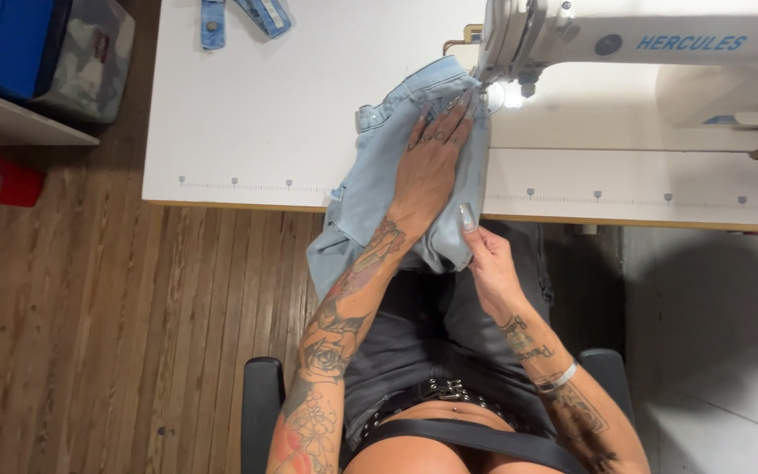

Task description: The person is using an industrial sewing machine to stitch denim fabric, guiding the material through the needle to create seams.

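Right hand (pixel 487 263) pinched the near edge of the pale denim piece (pixel 405 180) hanging off the white worktop (pixel 265 132), while farther on the left hand (pixel 432 162) lay flat, fingers spread, pressing the cloth toward the white sewing machine (pixel 625 39) at the far right.

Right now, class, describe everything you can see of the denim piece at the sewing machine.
The denim piece is pale blue, faded cloth with a frayed lower edge. It lies flat on the white table, its top end under the sewing machine head by the lamp, its lower end hanging over the table's front edge toward the lap. The left hand presses flat on it; the right hand pinches its right edge.
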